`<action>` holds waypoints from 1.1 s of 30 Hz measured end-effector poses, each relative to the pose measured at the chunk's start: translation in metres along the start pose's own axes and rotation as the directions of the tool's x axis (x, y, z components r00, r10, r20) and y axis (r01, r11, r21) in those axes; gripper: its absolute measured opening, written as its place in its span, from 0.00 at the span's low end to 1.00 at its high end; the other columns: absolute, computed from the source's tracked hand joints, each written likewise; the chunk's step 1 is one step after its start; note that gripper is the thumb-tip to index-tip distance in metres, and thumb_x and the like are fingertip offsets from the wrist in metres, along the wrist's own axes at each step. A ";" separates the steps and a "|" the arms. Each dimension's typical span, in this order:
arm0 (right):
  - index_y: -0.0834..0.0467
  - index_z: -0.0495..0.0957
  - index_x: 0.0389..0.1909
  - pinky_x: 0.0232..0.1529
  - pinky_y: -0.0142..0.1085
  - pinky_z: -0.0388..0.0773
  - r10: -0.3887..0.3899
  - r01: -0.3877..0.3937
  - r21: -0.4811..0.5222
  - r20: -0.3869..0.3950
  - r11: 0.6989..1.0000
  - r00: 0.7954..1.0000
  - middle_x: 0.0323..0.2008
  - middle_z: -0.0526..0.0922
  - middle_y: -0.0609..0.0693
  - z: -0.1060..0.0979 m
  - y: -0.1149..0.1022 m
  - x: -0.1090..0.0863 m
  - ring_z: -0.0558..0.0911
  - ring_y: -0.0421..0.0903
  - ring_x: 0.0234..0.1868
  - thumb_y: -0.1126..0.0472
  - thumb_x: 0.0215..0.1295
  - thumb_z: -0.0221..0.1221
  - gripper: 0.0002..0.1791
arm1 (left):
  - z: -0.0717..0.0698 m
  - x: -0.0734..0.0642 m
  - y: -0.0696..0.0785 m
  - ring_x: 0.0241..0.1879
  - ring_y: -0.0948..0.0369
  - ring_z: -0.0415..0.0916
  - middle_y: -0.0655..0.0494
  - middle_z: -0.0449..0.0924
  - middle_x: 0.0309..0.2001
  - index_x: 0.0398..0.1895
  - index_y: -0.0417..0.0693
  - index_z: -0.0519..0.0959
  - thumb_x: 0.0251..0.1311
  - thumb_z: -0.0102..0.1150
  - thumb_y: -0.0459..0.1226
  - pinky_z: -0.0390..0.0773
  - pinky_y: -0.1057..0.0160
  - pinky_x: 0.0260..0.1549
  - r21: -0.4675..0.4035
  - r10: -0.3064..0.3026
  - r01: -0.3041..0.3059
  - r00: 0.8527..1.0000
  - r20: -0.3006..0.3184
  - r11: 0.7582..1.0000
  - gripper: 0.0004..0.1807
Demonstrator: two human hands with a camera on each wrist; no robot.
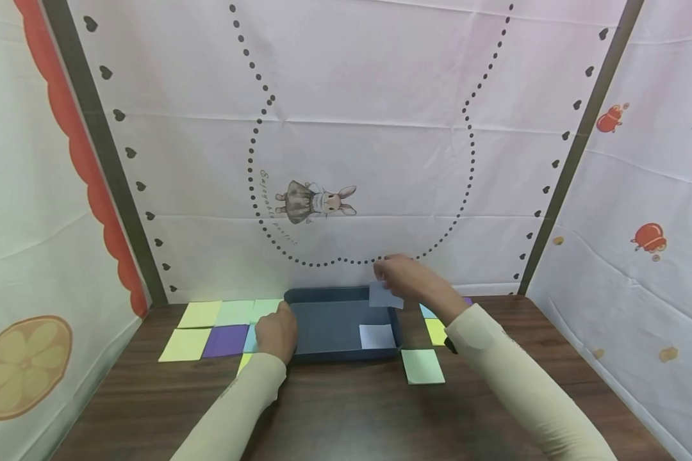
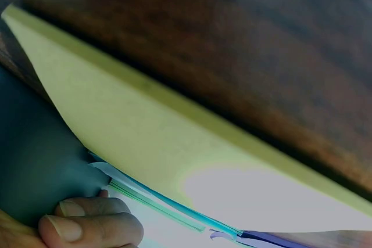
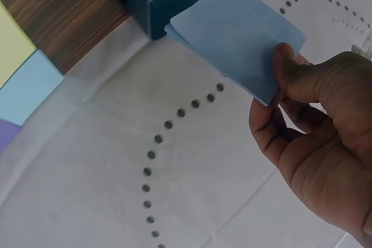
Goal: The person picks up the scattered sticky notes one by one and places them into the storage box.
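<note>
A dark blue rectangular tray (image 1: 325,323) lies on the table, with a pale blue sticky note pad (image 1: 376,337) in its near right corner. My left hand (image 1: 278,331) is at the tray's left side, fingers curled against the wall; it appears to grip the rim. Above the far right corner, my right hand (image 1: 409,276) pinches another pale blue sticky note pad (image 3: 235,36) between thumb and fingers. Close under the left wrist is a yellow sticky note pad (image 2: 128,120). Part of the left hand's grip is hidden.
Left of the tray lie two rows of sticky note pads, including a purple pad (image 1: 226,340) and a yellow pad (image 1: 184,344). On the right are a green pad (image 1: 423,367) and a yellow pad (image 1: 436,331). A printed cloth (image 1: 363,160) hangs behind the table.
</note>
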State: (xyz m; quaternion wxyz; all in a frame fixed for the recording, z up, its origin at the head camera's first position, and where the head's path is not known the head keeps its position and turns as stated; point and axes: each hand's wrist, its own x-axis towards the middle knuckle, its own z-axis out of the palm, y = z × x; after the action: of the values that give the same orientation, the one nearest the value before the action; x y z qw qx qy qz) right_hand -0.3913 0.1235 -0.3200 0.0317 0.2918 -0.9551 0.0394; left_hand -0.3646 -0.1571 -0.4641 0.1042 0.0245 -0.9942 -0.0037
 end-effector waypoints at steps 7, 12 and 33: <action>0.58 0.88 0.53 0.51 0.40 0.90 -0.065 0.064 0.021 0.020 0.998 0.998 0.49 0.93 0.53 0.010 -0.014 0.009 0.91 0.48 0.50 0.79 0.69 0.68 0.17 | 0.000 0.000 0.001 0.20 0.56 0.80 0.46 0.76 0.18 0.44 0.29 0.75 0.79 0.57 0.31 0.88 0.53 0.27 0.006 0.002 -0.002 1.000 -0.013 1.000 0.08; 0.54 0.89 0.47 0.47 0.38 0.87 -0.105 0.104 0.052 0.010 0.993 0.994 0.44 0.93 0.49 0.021 -0.023 0.016 0.87 0.44 0.42 0.74 0.71 0.69 0.12 | 0.002 0.000 0.001 0.20 0.56 0.80 0.46 0.76 0.18 0.44 0.29 0.75 0.79 0.58 0.31 0.88 0.54 0.27 0.005 0.002 -0.002 1.000 -0.013 1.000 0.09; 0.52 0.89 0.49 0.48 0.34 0.86 -0.162 0.124 0.194 0.195 0.973 0.967 0.43 0.92 0.46 0.054 -0.054 0.032 0.87 0.39 0.41 0.69 0.74 0.69 0.11 | 0.014 0.011 -0.003 0.22 0.54 0.83 0.46 0.79 0.21 0.48 0.31 0.75 0.78 0.61 0.32 0.89 0.53 0.28 0.015 0.007 -0.008 1.000 0.027 1.000 0.09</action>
State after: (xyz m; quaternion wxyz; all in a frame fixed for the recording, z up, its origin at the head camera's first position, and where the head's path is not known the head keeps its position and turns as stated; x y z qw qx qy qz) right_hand -0.3899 0.0558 -0.3681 -0.0930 0.3642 -0.9221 0.0920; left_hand -0.3781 -0.1607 -0.4760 0.0905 0.0214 -0.9957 0.0041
